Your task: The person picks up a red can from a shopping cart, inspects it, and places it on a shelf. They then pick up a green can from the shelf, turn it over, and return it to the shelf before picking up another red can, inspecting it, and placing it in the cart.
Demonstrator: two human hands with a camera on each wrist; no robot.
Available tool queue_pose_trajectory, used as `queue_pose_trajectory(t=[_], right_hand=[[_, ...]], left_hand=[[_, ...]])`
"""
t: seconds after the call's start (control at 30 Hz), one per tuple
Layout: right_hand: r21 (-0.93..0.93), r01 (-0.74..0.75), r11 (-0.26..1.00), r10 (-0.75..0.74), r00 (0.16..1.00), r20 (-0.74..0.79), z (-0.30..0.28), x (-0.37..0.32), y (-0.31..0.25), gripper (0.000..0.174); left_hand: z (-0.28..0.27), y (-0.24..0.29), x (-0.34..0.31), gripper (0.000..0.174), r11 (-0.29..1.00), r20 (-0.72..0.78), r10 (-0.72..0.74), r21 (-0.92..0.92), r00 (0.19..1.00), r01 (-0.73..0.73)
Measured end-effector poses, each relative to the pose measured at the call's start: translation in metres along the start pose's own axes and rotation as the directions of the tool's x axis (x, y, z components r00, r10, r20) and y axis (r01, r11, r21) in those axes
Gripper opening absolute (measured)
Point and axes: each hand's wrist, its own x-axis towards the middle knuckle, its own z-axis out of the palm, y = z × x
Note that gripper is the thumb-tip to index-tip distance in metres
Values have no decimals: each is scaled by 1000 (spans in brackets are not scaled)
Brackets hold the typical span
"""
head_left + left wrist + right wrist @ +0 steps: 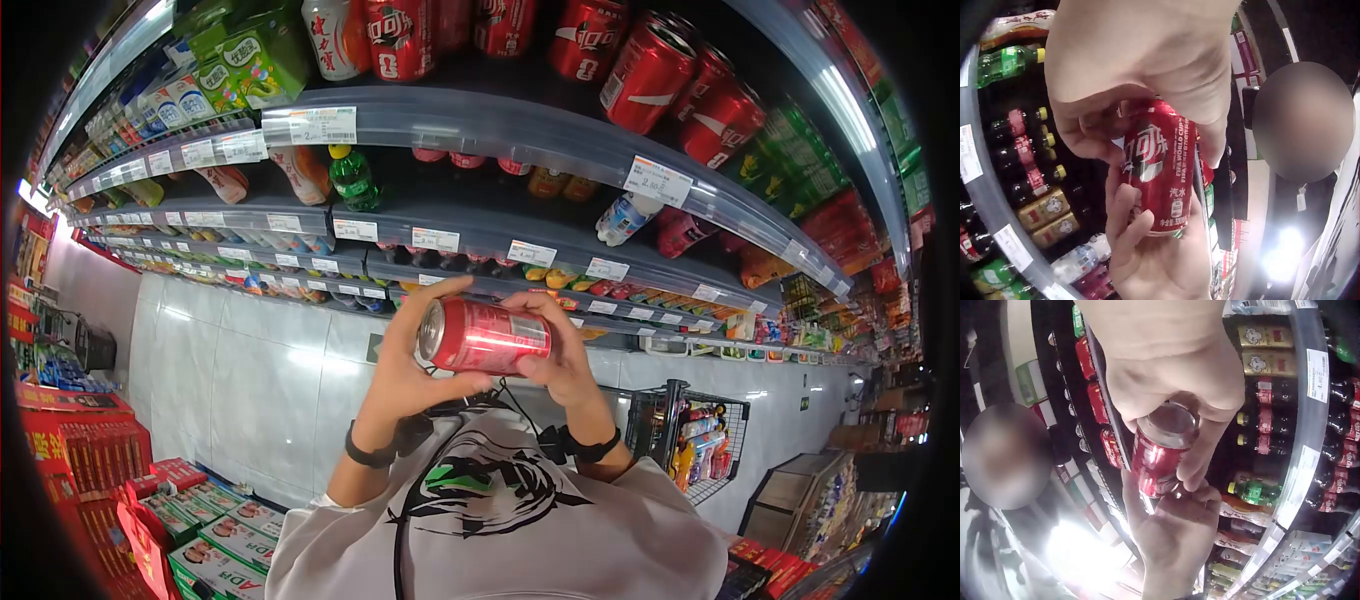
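A red cola can lies sideways between both hands, in front of the chest and below the shelf edges. My left hand grips the end on the left, its thumb stretched along the near side. At the other end, my right hand holds the can between thumb and fingers. White lettering and a small printed block show on the can in the left wrist view. The right wrist view shows its silver concave end, with the right hand around it.
Shelves with a grey front edge curve across ahead, carrying red cans, bottles and price tags. A black shopping cart holding bottles stands at the right. Green-and-white boxes are stacked at the lower left.
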Motion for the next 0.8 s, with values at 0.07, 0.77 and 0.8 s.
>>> queue_pose_trajectory(t=[0.07,0.77,0.8], right_hand=[[92,-64,994,69,996,-54,-4,-2,7,52],[-369,-95,925,19,979,-205,70,66,11,87],[-336,-105,936,26,973,-229,70,67,7,83]], left_hand=[[12,4,7,95,968,-23,-37,-248,999,30],[-45,-15,65,63,954,109,205,-243,973,-174],[-51,-16,65,61,955,134,213,-236,968,-178]])
